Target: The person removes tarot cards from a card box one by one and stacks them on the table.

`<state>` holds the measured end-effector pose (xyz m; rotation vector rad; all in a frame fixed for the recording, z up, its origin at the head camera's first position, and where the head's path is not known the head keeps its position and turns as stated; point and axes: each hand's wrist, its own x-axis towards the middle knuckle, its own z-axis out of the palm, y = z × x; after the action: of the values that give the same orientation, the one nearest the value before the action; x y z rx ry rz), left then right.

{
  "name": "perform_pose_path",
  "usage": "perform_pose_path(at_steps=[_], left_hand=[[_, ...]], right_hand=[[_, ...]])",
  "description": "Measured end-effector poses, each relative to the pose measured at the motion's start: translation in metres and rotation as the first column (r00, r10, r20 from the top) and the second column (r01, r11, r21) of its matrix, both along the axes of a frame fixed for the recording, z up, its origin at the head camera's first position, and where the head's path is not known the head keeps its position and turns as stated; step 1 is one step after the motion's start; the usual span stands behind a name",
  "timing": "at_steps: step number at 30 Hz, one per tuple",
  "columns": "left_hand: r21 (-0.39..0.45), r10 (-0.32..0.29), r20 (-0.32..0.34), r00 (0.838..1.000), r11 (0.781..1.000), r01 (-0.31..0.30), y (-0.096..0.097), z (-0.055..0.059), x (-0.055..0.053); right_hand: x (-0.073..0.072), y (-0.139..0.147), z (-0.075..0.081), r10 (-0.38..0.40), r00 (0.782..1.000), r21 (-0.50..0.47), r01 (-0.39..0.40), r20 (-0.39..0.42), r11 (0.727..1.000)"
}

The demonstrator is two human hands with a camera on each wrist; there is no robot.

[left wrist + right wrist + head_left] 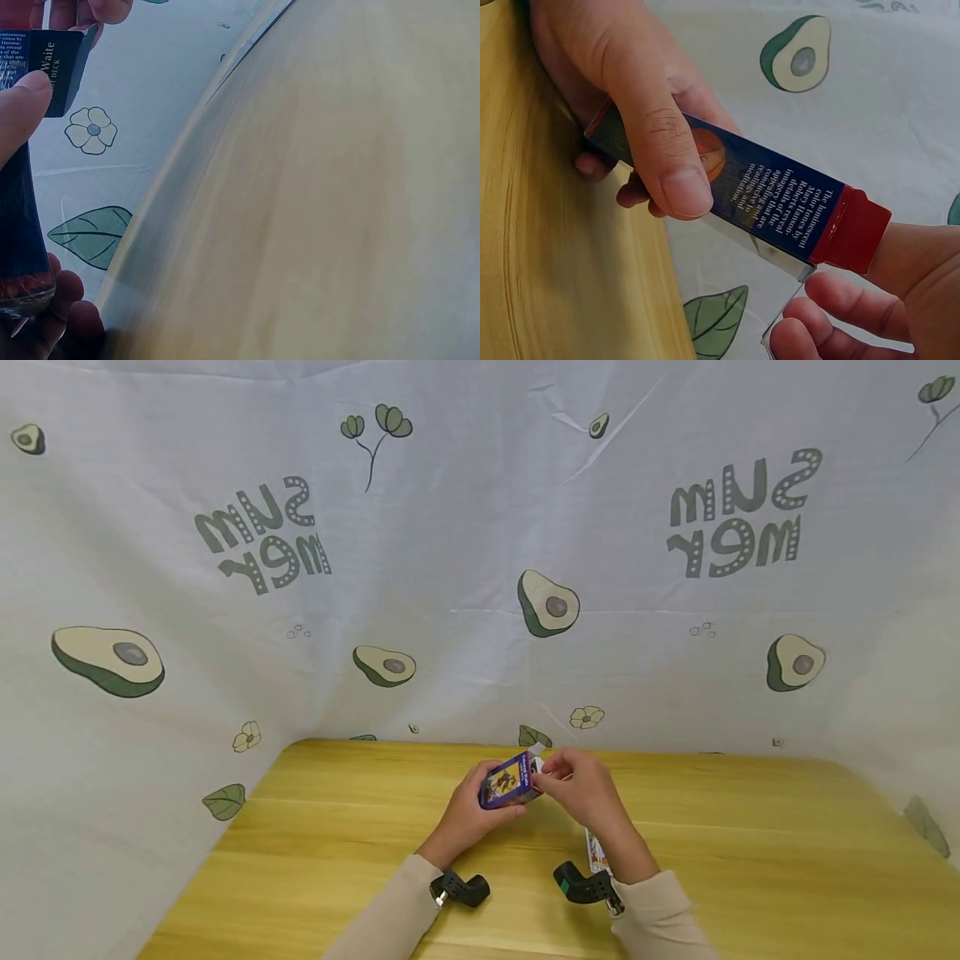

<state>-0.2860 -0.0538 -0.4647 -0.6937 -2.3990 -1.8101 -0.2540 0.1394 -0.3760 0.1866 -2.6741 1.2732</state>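
Observation:
My left hand (pixel 467 814) grips a blue tarot card box (pixel 504 782) tilted above the table, its picture face up. In the right wrist view, the left thumb (pixel 686 191) presses the printed side of the box. A red-lined flap (pixel 855 229) stands out at the box's open end. My right hand (pixel 588 792) is at that end, with curled fingers (pixel 795 337) pinching a thin edge there. The dark outer side of a flap (pixel 64 71) shows in the left wrist view. Whatever is inside the box is hidden.
A card or card stack (pixel 596 853) lies on the wooden table (pixel 337 827), partly covered by my right forearm. A white cloth (pixel 450 568) printed with avocados and flowers hangs behind the table and along its sides. Each wrist wears a black camera mount (pixel 467 890).

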Motion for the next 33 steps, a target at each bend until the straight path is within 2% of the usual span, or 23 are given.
perform_pose_path(at_steps=[3,10,33], left_hand=[[-0.016,0.008,-0.004,1.0,1.0,-0.009,-0.001,0.002,0.002],[-0.018,-0.019,-0.034,0.999,1.0,0.019,-0.003,0.028,0.02],[-0.033,-0.007,-0.015,1.0,0.999,0.007,-0.002,0.031,0.022]], right_hand=[[-0.001,-0.002,-0.002,-0.001,1.0,0.009,0.001,0.005,1.0],[-0.002,-0.002,-0.003,-0.009,1.0,0.013,0.009,0.027,1.0],[-0.003,0.005,0.002,-0.002,0.997,0.017,0.001,0.079,1.0]])
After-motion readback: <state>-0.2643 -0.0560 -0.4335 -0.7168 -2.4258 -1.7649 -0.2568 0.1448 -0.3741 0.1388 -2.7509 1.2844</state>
